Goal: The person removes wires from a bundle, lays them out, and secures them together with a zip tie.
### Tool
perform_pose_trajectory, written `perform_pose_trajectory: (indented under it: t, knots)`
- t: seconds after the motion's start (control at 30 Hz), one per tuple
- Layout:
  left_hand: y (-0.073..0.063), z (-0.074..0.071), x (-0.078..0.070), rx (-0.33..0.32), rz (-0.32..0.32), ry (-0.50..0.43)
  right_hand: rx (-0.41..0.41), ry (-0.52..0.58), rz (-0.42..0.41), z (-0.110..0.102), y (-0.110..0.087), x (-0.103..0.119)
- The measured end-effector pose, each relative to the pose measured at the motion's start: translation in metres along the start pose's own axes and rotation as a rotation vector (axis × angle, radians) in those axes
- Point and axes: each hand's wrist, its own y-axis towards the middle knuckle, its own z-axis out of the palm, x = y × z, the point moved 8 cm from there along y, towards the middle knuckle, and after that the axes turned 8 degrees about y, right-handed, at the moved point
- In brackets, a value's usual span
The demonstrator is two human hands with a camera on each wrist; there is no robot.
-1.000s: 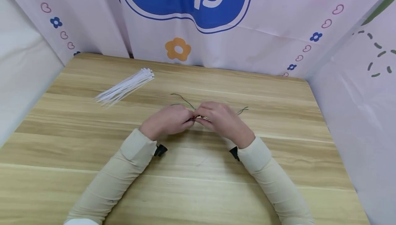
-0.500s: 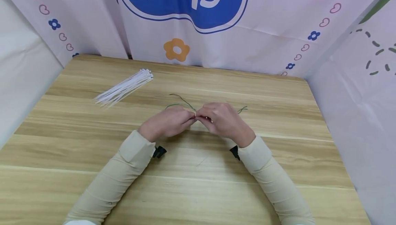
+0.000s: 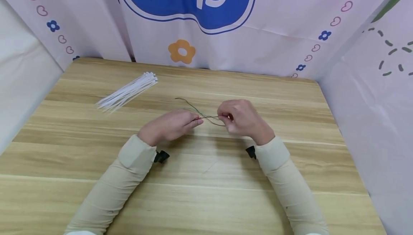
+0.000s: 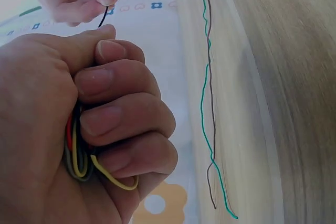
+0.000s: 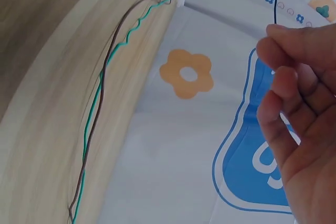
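Note:
My left hand is curled round a small bundle of thin wires, red, yellow and dark green, with a yellow end looping out below the fingers in the left wrist view. A black wire runs taut from it to my right hand, which pinches that wire between thumb and forefinger. Beyond the hands, a green wire and a brown wire lie loosely twisted together on the wooden table. The rest of the bundle is hidden inside my left palm.
A fanned pile of white zip ties lies at the table's back left. A printed cloth hangs along the back edge, with white sheets at both sides. Black wrist camera mounts stick out by the sleeve cuffs.
The hands were together at the wires; my right hand has drawn off to the right, with a dark wire now stretched across the gap. My left hand has shifted slightly left.

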Motion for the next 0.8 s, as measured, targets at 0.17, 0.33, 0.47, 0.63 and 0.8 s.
perform_pose_trajectory:
  t: [0.17,0.33,0.47,0.63,0.8]
  knots:
    - [0.000,-0.001,0.002,0.024,-0.019,-0.049,0.000,0.006,0.029,-0.006,-0.003,-0.009]
    - [0.000,-0.001,0.005,0.056,-0.042,-0.107,0.017,0.005,0.092,-0.010,-0.006,-0.015]
    - [-0.003,-0.002,0.013,0.053,-0.112,-0.158,0.028,0.004,0.118,-0.010,-0.007,-0.017]
    - [-0.003,-0.007,0.019,-0.013,-0.159,-0.225,0.041,-0.001,0.128,-0.010,-0.007,-0.018]
    - [-0.001,-0.012,0.019,-0.075,-0.182,-0.240,0.066,-0.008,0.134,-0.008,-0.007,-0.018]
